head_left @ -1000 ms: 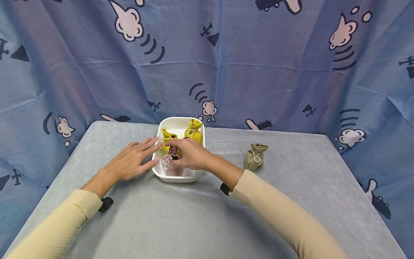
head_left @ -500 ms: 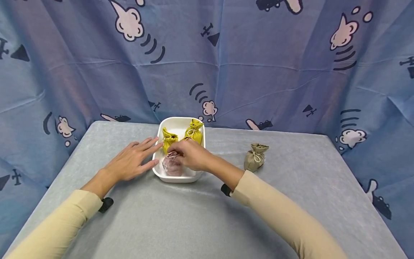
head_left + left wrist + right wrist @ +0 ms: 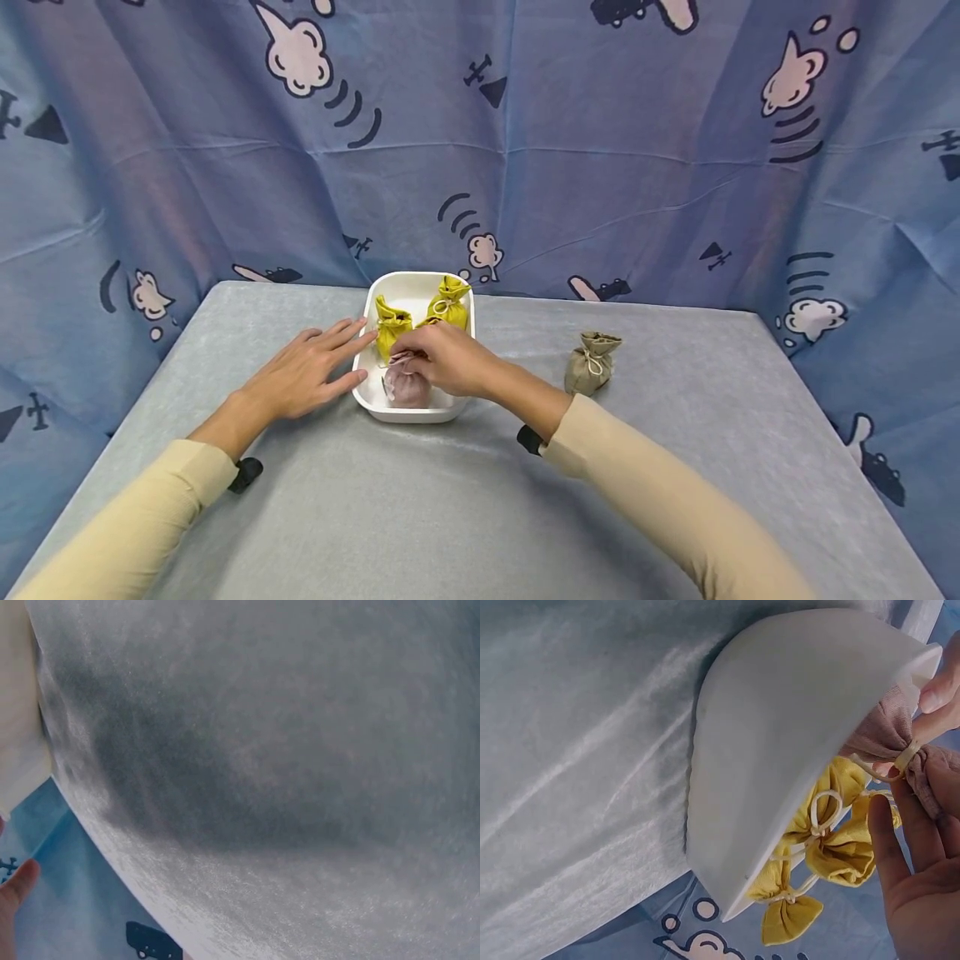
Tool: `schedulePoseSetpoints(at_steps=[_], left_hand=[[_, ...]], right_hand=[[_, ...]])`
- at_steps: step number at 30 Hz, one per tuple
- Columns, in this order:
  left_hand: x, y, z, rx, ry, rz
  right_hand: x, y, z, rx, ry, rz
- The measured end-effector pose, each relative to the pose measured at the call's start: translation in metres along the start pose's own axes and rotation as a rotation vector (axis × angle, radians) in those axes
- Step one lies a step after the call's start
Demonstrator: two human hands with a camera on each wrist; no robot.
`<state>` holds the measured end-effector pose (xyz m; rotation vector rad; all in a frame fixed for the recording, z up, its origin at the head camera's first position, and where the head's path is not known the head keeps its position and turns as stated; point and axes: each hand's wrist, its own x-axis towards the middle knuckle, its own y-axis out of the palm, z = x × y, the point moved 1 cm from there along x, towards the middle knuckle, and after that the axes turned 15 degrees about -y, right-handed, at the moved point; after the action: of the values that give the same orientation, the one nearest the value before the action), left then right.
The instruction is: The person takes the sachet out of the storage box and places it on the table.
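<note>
Pink pouch [image 3: 407, 392] is pinched by right hand [image 3: 447, 360] in white tray [image 3: 408, 416], yellow pouches [image 3: 449, 303] contained just beyond that hand. Left hand [image 3: 306, 372] is spread at tray rim.

Patterned blue curtain [image 3: 600, 200] behind a pale grey table [image 3: 360, 517]

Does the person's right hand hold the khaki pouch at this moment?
No, the right hand grips the neck of the pink pouch, while the khaki pouch stands on the grey table.
</note>
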<state>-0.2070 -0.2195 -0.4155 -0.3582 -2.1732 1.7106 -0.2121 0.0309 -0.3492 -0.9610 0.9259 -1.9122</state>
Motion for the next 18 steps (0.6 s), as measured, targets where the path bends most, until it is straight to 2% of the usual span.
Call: schedulePoseSetpoints(at_steps=[12,18], left_hand=[[-0.001,-0.001,0.000,0.008,0.001,0.001],[0.000,-0.001,-0.001,0.010,-0.008,0.013]], right_hand=[[-0.009,-0.017,0.004,-0.016,0.004,-0.017],[-0.016,-0.030,0.002,0.037,0.001,-0.041]])
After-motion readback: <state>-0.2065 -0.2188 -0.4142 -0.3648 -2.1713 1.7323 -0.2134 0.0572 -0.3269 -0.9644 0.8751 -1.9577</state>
